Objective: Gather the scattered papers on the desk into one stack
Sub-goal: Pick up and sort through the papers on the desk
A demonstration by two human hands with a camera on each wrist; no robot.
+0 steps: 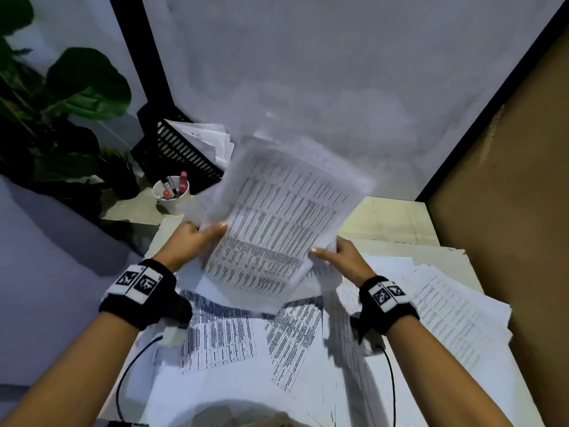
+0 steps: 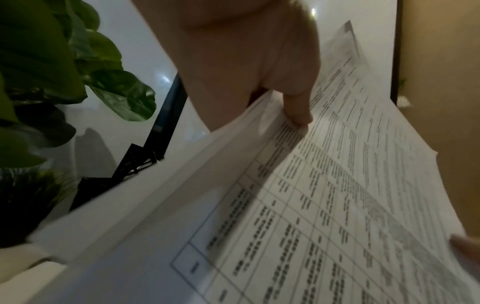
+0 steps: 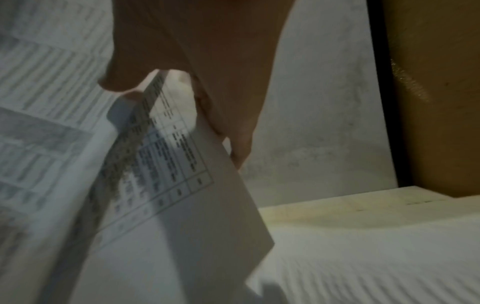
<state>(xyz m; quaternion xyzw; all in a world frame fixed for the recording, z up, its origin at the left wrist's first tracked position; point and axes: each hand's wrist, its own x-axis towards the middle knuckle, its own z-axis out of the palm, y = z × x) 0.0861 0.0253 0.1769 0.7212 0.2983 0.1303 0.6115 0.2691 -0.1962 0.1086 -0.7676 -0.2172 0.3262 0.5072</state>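
Observation:
I hold a sheaf of printed papers (image 1: 277,223) tilted up above the desk, blurred by motion. My left hand (image 1: 197,238) grips its left edge, thumb on top; in the left wrist view the thumb (image 2: 298,111) presses on the sheaf (image 2: 337,185). My right hand (image 1: 335,257) pinches the right edge; the right wrist view shows the fingers curled round the sheets (image 3: 168,164). More printed sheets (image 1: 221,337) lie scattered on the desk beneath, and a fanned pile (image 1: 455,309) spreads to the right.
A black slotted paper tray (image 1: 181,149) with sheets stands at the back left, a white cup of pens (image 1: 172,192) in front of it. A leafy plant (image 1: 61,103) is at the far left. A brown panel (image 1: 508,211) borders the desk's right side.

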